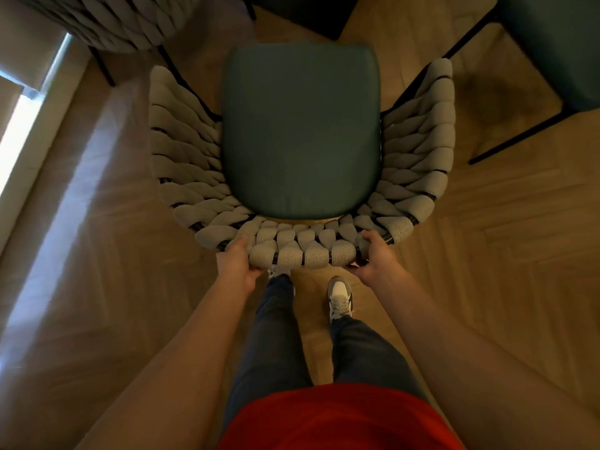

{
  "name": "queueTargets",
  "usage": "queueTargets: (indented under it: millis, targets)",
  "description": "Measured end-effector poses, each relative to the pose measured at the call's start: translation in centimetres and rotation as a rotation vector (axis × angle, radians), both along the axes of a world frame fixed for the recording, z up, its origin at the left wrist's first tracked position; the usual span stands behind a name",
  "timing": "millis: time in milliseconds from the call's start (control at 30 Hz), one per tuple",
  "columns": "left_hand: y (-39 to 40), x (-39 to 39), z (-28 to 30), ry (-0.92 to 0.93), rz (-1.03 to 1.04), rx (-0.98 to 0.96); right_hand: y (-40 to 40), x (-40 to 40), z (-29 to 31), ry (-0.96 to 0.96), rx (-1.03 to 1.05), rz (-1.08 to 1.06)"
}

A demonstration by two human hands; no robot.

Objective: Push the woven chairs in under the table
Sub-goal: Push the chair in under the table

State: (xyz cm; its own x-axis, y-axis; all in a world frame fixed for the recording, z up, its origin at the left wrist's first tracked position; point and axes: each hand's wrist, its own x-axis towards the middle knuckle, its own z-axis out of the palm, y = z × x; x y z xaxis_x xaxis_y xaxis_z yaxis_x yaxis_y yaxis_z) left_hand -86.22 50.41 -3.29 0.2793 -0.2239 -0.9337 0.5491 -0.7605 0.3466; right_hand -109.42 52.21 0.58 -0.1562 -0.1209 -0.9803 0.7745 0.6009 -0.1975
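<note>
A woven chair (300, 245) with a grey braided backrest and a dark green seat cushion stands directly below me on the wooden floor. My left hand (235, 263) grips the left part of the backrest's rear rim. My right hand (375, 258) grips the right part of the same rim. A dark table edge (305, 14) shows at the top, just beyond the front of the seat. The chair's legs are hidden under the seat.
A second woven chair (107, 24) stands at the upper left. A third chair with a green seat (558, 50) and black legs stands at the upper right. A bright window strip (29, 125) runs along the left wall. My feet are just behind the chair.
</note>
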Motion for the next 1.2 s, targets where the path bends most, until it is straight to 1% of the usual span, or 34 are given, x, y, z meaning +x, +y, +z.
queueTargets:
  millis: [233,333,467,867,1033,1133,1200]
  targets:
    - [-8.3,2.9,0.4,-0.011,-0.179,-0.014,-6.8,3.4,0.5,0.042,0.007,-0.048]
    - [-11.3,3.8,0.5,0.015,-0.219,-0.017,-9.3,4.4,0.7,0.051,0.009,-0.081]
    - [-14.8,4.7,0.2,-0.008,-0.271,-0.020,-12.4,5.0,1.1,0.049,0.024,-0.115]
    - [-23.4,3.2,0.6,0.005,-0.404,-0.031,-19.3,3.4,0.4,0.025,-0.033,-0.144]
    - [-26.3,2.2,0.8,-0.013,-0.445,-0.041,-21.5,2.1,0.3,-0.003,-0.096,-0.155]
    - [-27.4,2.1,1.0,-0.034,-0.529,-0.051,-22.2,1.4,0.4,0.005,-0.164,-0.140]
    - [-27.7,2.4,1.6,-0.040,-0.616,-0.072,-21.9,1.3,0.4,0.082,-0.185,-0.122]
